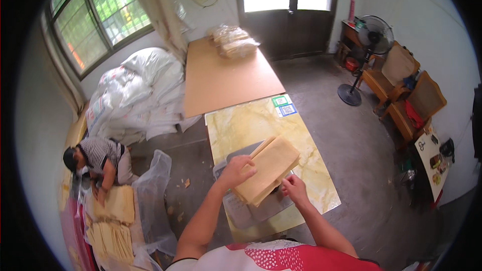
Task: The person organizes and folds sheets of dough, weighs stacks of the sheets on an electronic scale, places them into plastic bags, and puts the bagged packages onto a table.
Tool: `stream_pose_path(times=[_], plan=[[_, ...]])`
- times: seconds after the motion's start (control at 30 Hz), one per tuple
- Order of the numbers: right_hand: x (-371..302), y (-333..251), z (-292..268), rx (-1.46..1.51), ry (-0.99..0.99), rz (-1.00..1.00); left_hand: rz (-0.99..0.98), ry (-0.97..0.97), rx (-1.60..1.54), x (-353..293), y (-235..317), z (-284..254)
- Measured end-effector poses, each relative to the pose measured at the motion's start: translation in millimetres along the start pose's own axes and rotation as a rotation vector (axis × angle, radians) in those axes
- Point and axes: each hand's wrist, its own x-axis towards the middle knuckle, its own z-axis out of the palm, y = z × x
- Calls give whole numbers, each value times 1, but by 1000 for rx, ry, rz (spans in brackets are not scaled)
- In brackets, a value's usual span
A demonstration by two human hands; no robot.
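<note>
A thick stack of thin tan sheets [271, 168] lies at a slant on a grey flat-topped device that looks like a weighing scale [238, 212], on the near part of the yellow marbled table. My left hand [237, 171] rests against the stack's left side, thumb and fingers apart. Just off the lower right edge of the stack, my right hand [294, 189] is closed with its fingers curled in. What it pinches, if anything, is too small to tell. Some of the sheets' edges fan out unevenly toward me.
The marbled tabletop [316, 170] meets a brown board [231, 78] bearing plastic-wrapped bundles [233, 41]. White sacks [138, 95] are piled left. A co-worker [100, 158] bends over more tan sheets [110, 241] beside clear plastic [153, 200]. A fan [374, 37] and chairs [416, 101] stand right.
</note>
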Motion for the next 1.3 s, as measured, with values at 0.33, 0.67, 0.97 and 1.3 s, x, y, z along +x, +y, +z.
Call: stream_pose_path(times=[0.33,0.67,0.97,1.3], plan=[[-39,9,0,287,-63,219,-170,107,-40,-31,-34,-27],[-47,10,40,341,-9,159,-308,97,-185,-81,-74,-62],[-54,-3,66,324,124,119,-347,4,-273,-90,-99,-77],[-60,-5,79,278,206,127,-323,31,-360,-115,-134,-68]])
